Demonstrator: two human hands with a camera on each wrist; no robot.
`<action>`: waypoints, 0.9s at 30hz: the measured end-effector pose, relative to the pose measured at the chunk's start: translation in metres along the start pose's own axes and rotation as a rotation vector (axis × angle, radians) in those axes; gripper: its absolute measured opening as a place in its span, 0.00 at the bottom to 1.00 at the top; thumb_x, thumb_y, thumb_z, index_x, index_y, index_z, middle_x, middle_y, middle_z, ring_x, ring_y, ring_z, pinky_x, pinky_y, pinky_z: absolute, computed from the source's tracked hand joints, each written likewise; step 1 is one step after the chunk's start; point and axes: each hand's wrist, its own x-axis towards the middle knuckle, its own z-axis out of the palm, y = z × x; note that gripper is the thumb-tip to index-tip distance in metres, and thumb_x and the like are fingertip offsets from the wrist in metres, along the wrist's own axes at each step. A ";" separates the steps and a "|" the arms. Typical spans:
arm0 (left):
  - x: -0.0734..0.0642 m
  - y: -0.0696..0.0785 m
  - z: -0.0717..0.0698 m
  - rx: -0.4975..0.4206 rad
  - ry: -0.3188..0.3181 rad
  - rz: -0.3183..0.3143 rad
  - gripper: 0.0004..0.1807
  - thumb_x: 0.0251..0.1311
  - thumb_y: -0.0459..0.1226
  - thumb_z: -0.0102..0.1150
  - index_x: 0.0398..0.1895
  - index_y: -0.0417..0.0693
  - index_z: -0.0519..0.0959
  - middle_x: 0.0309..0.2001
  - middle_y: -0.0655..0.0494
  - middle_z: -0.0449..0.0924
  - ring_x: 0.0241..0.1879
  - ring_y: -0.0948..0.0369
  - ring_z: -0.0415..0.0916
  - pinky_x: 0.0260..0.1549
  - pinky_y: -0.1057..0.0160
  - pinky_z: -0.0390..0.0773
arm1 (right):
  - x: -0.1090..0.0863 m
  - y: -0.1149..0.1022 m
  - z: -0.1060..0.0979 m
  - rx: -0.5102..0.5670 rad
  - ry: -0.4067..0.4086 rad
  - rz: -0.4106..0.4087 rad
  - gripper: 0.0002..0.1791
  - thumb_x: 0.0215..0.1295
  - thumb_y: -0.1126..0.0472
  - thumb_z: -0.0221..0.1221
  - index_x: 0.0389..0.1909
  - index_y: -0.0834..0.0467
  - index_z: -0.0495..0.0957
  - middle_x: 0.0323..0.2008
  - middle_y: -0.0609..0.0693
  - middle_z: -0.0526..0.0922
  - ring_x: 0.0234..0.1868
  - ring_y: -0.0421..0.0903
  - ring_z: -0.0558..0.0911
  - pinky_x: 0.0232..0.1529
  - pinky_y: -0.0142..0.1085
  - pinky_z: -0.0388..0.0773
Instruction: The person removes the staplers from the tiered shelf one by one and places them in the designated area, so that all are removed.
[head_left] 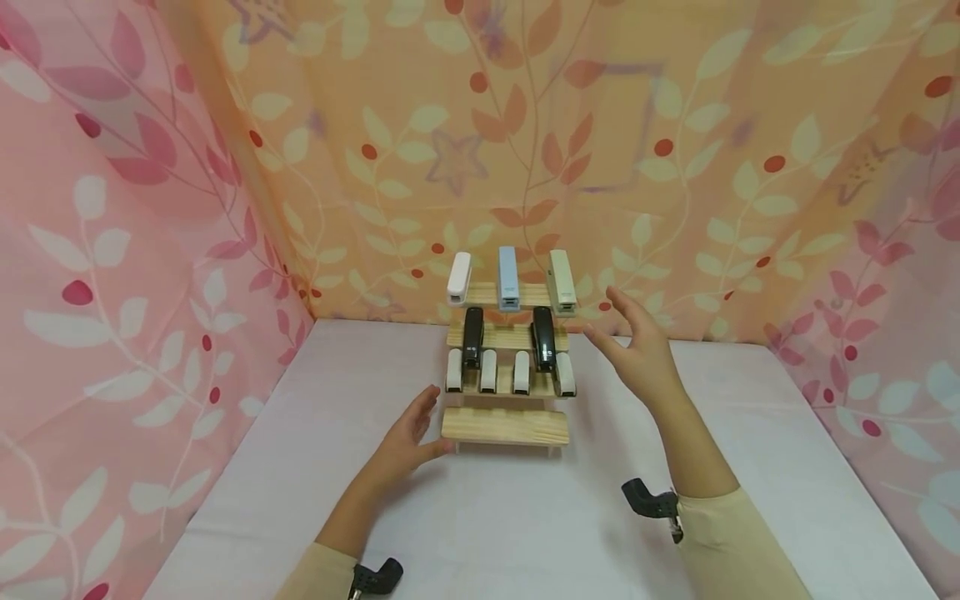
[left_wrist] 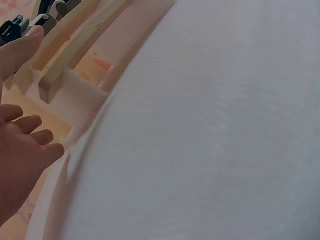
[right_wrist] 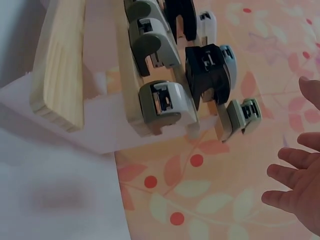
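Observation:
A tiered wooden rack (head_left: 504, 427) stands on the table with staplers on its upper steps. On the top step are a white stapler (head_left: 459, 277), a light blue stapler (head_left: 508, 279) and a pale green stapler (head_left: 562, 282). Two black staplers, left (head_left: 472, 337) and right (head_left: 543, 339), lie one step lower. Several small white staplers (head_left: 489, 372) line the step below; the lowest step is bare wood. My left hand (head_left: 405, 440) is beside the rack's lower left end, thumb tip right at the lowest step. My right hand (head_left: 637, 350), fingers spread, is apart from the rack's upper right side.
A white cloth covers the table (head_left: 337, 367). Behind it hangs an orange patterned curtain (head_left: 420, 183), close to the back of the rack. Pink patterned curtains (head_left: 150, 333) flank both sides. Each wrist carries a black camera mount (head_left: 651, 502).

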 end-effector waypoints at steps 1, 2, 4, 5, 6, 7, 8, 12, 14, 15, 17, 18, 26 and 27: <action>0.001 -0.001 0.001 -0.028 -0.004 -0.008 0.57 0.58 0.37 0.76 0.83 0.50 0.47 0.82 0.53 0.49 0.81 0.52 0.47 0.79 0.52 0.52 | 0.002 -0.001 0.002 0.011 -0.007 0.006 0.45 0.68 0.39 0.65 0.80 0.51 0.59 0.77 0.52 0.65 0.79 0.55 0.60 0.75 0.65 0.60; 0.001 -0.002 0.003 -0.052 -0.006 -0.016 0.57 0.58 0.36 0.76 0.83 0.48 0.47 0.82 0.52 0.50 0.81 0.53 0.47 0.79 0.54 0.52 | 0.004 -0.002 0.003 0.020 -0.014 0.013 0.46 0.68 0.38 0.64 0.80 0.51 0.58 0.76 0.52 0.65 0.78 0.55 0.60 0.75 0.65 0.61; 0.002 -0.005 0.006 -0.087 -0.004 -0.026 0.56 0.58 0.35 0.76 0.83 0.45 0.47 0.82 0.50 0.51 0.81 0.52 0.49 0.78 0.56 0.54 | 0.008 -0.004 0.007 0.042 -0.020 0.023 0.46 0.67 0.37 0.65 0.80 0.49 0.58 0.76 0.51 0.65 0.77 0.55 0.62 0.73 0.64 0.64; 0.002 -0.005 0.007 -0.107 0.000 -0.026 0.56 0.58 0.34 0.75 0.83 0.45 0.48 0.82 0.49 0.52 0.80 0.52 0.50 0.78 0.57 0.56 | 0.011 -0.005 0.009 0.049 -0.020 0.032 0.47 0.66 0.36 0.65 0.80 0.48 0.59 0.76 0.50 0.65 0.76 0.55 0.63 0.72 0.63 0.66; 0.003 -0.007 0.008 -0.133 0.002 -0.020 0.56 0.58 0.34 0.75 0.83 0.43 0.48 0.81 0.48 0.52 0.80 0.51 0.51 0.77 0.57 0.56 | 0.013 -0.005 0.010 0.055 -0.017 0.039 0.46 0.66 0.36 0.65 0.80 0.48 0.59 0.76 0.49 0.65 0.75 0.55 0.64 0.71 0.63 0.67; 0.003 -0.007 0.009 -0.152 0.006 -0.018 0.55 0.58 0.34 0.75 0.82 0.43 0.49 0.81 0.47 0.53 0.80 0.51 0.52 0.77 0.59 0.58 | 0.016 -0.006 0.012 0.062 -0.013 0.041 0.46 0.66 0.37 0.66 0.80 0.48 0.60 0.76 0.48 0.65 0.75 0.54 0.64 0.71 0.63 0.68; 0.004 -0.008 0.010 -0.171 0.010 -0.009 0.55 0.58 0.33 0.75 0.82 0.43 0.49 0.81 0.47 0.54 0.79 0.50 0.53 0.76 0.60 0.59 | 0.019 -0.006 0.014 0.067 -0.008 0.041 0.46 0.66 0.38 0.66 0.79 0.48 0.60 0.76 0.48 0.65 0.75 0.55 0.65 0.71 0.62 0.68; 0.005 -0.012 0.013 -0.230 0.027 0.025 0.52 0.57 0.31 0.75 0.81 0.43 0.54 0.79 0.46 0.58 0.78 0.50 0.57 0.74 0.64 0.61 | 0.031 -0.009 0.021 0.090 -0.011 0.039 0.46 0.66 0.42 0.68 0.79 0.53 0.60 0.77 0.49 0.64 0.77 0.54 0.63 0.74 0.60 0.66; 0.005 -0.013 0.014 -0.227 0.044 0.038 0.50 0.56 0.32 0.75 0.80 0.43 0.57 0.78 0.47 0.61 0.77 0.50 0.59 0.73 0.66 0.63 | 0.036 -0.010 0.025 0.098 -0.020 0.045 0.48 0.66 0.41 0.68 0.80 0.55 0.59 0.77 0.50 0.64 0.78 0.53 0.61 0.76 0.59 0.64; 0.005 -0.014 0.015 -0.225 0.053 0.042 0.50 0.56 0.33 0.76 0.79 0.43 0.58 0.77 0.48 0.62 0.77 0.51 0.60 0.72 0.67 0.64 | 0.037 -0.011 0.027 0.103 -0.025 0.052 0.49 0.65 0.41 0.68 0.80 0.55 0.58 0.77 0.51 0.64 0.79 0.52 0.60 0.77 0.58 0.62; 0.005 -0.015 0.015 -0.219 0.067 0.056 0.48 0.56 0.34 0.76 0.78 0.43 0.60 0.77 0.48 0.63 0.76 0.50 0.62 0.72 0.67 0.65 | 0.041 -0.011 0.030 0.112 -0.028 0.064 0.49 0.65 0.40 0.68 0.80 0.55 0.58 0.77 0.51 0.64 0.79 0.51 0.60 0.78 0.57 0.61; 0.005 -0.015 0.016 -0.216 0.071 0.060 0.48 0.56 0.35 0.76 0.78 0.42 0.61 0.76 0.48 0.64 0.75 0.51 0.63 0.71 0.67 0.65 | 0.043 -0.011 0.031 0.115 -0.029 0.071 0.49 0.65 0.41 0.69 0.80 0.55 0.58 0.77 0.52 0.64 0.79 0.51 0.60 0.78 0.56 0.61; 0.004 -0.013 0.017 -0.220 0.080 0.048 0.44 0.56 0.34 0.75 0.76 0.43 0.64 0.75 0.48 0.67 0.74 0.52 0.66 0.70 0.69 0.68 | 0.053 -0.011 0.045 0.163 -0.011 0.107 0.43 0.66 0.51 0.70 0.78 0.54 0.62 0.74 0.57 0.69 0.77 0.56 0.63 0.76 0.57 0.64; 0.003 -0.013 0.017 -0.215 0.084 0.045 0.44 0.56 0.34 0.75 0.76 0.43 0.65 0.74 0.49 0.68 0.73 0.52 0.66 0.69 0.69 0.68 | 0.054 -0.011 0.046 0.161 -0.006 0.112 0.43 0.66 0.52 0.70 0.78 0.53 0.62 0.73 0.57 0.70 0.77 0.56 0.64 0.75 0.57 0.65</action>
